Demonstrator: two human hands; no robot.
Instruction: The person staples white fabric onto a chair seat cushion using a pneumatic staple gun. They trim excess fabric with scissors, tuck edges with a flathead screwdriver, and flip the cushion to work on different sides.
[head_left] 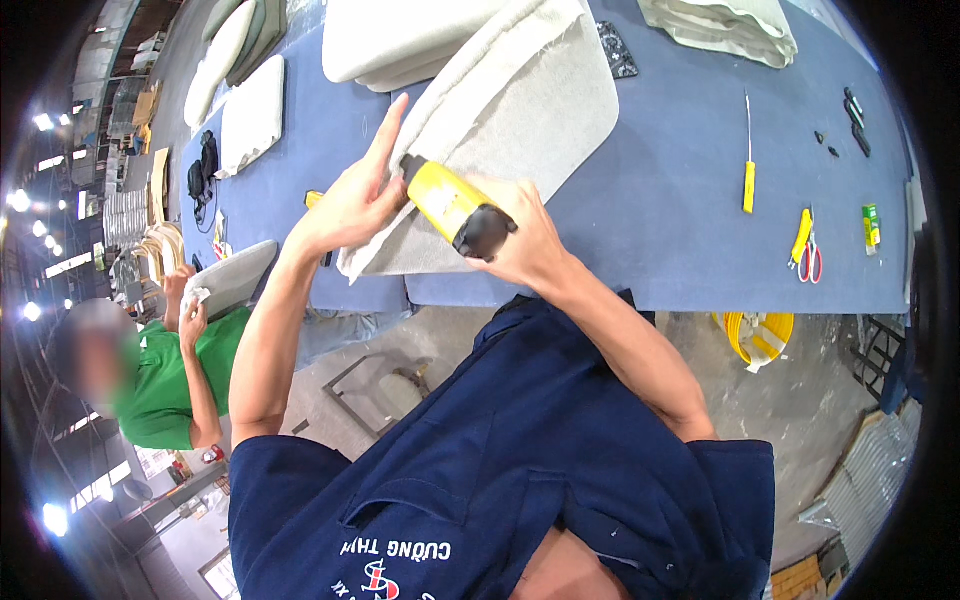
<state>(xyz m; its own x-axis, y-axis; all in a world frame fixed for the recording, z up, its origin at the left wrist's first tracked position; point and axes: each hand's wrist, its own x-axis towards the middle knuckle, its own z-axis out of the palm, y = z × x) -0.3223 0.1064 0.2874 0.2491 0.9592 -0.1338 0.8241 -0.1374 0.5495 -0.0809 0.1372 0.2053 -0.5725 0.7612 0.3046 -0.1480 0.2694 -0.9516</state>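
My right hand [527,235] is wrapped round a yellow and black staple gun [445,200]. Its black nose meets the folded edge of a light grey fabric-covered panel [540,130], which lies tilted on the table. White cloth is turned over along that edge. Beside the nose, my left hand [350,205] rests against the panel's left edge, index finger stretched out and thumb apart. The staple gun's handle is mostly hidden behind my right hand.
More padded panels [370,50] are stacked behind on the blue table [680,230]. Toward the right lie a yellow-handled screwdriver [748,185], red-handled scissors [812,262] and a small green box [872,230]. A yellow basket [735,335] stands below. Left, a co-worker in green [175,385] handles another panel.
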